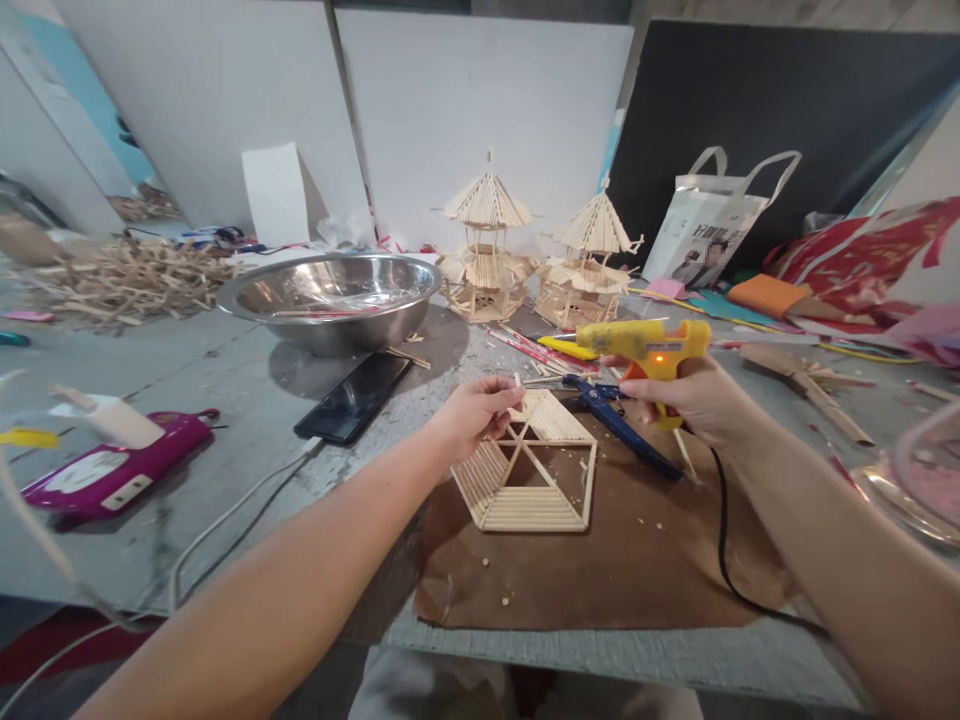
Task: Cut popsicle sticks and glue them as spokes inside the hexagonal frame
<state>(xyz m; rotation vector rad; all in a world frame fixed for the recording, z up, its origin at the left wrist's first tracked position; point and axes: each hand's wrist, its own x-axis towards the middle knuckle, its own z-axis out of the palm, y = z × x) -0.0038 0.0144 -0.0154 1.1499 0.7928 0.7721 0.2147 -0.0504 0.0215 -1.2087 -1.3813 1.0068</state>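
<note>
My right hand (686, 395) is wrapped round the handle of a yellow glue gun (637, 340); its orange light is lit and its nozzle points left. My left hand (487, 408) is closed in a pinch over the far left part of a hexagonal stick frame (536, 508). A short pale wooden stick (517, 380) pokes up from its fingertips. Rows of sticks fill several of the frame's triangular sections, while the right-hand ones are open. The frame lies flat on a brown sheet (600, 585). Blue-handled pliers (619, 425) lie beside it, below the glue gun.
Two stick pagoda models (487, 250) stand at the back, near a steel basin (337, 325). A phone (356, 395), a purple power strip (124, 470) and cables lie left. A stick pile (135, 280) is far left. The glue gun's black cord (724, 540) runs beneath my right forearm.
</note>
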